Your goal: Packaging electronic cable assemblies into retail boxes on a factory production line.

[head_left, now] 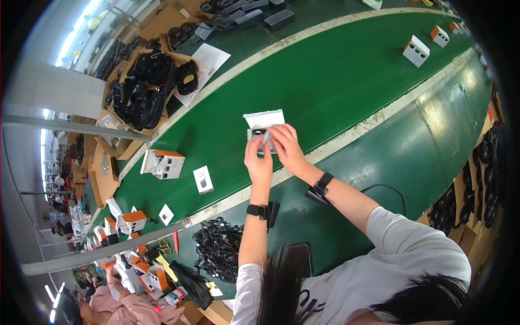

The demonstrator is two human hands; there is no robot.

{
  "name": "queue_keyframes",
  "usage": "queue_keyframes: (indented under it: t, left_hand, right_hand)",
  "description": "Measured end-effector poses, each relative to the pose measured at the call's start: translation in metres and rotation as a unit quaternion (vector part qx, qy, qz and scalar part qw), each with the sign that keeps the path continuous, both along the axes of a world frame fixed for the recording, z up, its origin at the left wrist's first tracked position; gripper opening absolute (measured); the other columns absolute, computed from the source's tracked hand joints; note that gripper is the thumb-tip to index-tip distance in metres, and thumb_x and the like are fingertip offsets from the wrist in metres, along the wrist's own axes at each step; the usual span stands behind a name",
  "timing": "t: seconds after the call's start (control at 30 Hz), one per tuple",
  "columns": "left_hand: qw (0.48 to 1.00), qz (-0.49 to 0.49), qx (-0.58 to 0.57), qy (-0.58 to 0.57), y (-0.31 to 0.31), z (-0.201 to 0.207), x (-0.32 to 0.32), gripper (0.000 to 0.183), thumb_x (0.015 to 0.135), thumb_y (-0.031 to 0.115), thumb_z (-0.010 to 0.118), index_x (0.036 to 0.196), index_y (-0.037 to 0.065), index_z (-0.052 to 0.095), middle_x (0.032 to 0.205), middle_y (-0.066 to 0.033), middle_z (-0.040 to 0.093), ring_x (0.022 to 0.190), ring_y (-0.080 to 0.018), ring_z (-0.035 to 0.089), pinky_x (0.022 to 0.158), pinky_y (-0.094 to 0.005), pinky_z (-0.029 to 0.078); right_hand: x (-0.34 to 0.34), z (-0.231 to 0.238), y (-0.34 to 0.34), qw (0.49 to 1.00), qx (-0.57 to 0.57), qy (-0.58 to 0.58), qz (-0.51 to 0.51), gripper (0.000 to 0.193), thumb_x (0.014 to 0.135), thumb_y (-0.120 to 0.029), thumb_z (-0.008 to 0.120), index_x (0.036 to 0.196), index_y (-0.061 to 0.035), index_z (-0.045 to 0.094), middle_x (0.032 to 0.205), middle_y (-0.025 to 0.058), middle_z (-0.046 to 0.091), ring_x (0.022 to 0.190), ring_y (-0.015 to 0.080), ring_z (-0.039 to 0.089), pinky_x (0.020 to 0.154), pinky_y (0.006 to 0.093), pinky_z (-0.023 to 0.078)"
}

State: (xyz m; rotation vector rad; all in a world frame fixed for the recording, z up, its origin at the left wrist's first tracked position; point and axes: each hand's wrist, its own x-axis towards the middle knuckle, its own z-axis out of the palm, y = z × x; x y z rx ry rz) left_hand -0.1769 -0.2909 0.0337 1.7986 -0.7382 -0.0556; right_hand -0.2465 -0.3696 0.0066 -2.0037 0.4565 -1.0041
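Observation:
A small white box (264,118) stands on the green conveyor belt with its lid flap raised. Something black shows inside it; my fingers hide much of the rest. My left hand (258,158) is at the box's left side, fingers bent and pressed together over the opening. From the right, my right hand (290,150) reaches over the same opening with its fingers curled inward. Between the fingertips of both hands is a small greyish-white item (267,139), too covered to name. Both wrists wear black straps.
Left along the belt (336,70) are an open orange-and-white box (167,164) and a white card (203,180). Closed boxes (416,51) stand far right. A heap of black cables (218,249), red screwdriver (175,244) and scissors (164,247) lie near-left. Another person (119,303) works at lower left.

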Motion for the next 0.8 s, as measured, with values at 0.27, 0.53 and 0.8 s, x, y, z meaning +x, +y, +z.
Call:
queue_keyframes:
  t: [0.27,0.53,0.8]
  left_hand:
    - [0.995,0.050,0.000,-0.086,0.005,-0.003,-0.001,0.036,0.071,0.003,0.068,0.105,0.001,0.056,0.119,-0.0135,0.050,0.110,-0.0280,0.047,0.090,-0.0391,0.039]
    - [0.979,-0.105,0.108,-0.138,0.015,-0.016,0.017,0.029,0.072,0.001,0.066,0.101,0.001,0.060,0.114,-0.0146,0.056,0.102,-0.0265,0.053,0.087,-0.0331,0.042]
    - [0.980,-0.163,0.041,-0.104,-0.005,0.008,0.017,0.059,0.058,0.009,0.079,0.110,0.004,0.051,0.124,-0.0148,0.048,0.118,-0.0283,0.043,0.094,-0.0374,0.038]
  right_hand:
    - [0.001,-0.015,-0.010,0.986,0.101,-0.107,-0.079,0.074,0.068,0.003,0.062,0.131,-0.0058,0.024,0.126,0.0177,0.027,0.114,0.0322,0.036,0.096,0.0379,0.034]
    - [-0.012,-0.004,-0.030,0.959,0.257,-0.115,0.043,0.059,0.073,0.006,0.060,0.126,-0.0039,0.036,0.116,0.0093,0.044,0.109,0.0195,0.045,0.092,0.0312,0.038]
    - [-0.024,-0.015,-0.073,0.965,0.155,-0.034,0.208,0.041,0.067,0.006,0.064,0.104,-0.0085,0.051,0.118,0.0091,0.036,0.112,0.0233,0.042,0.090,0.0291,0.039]
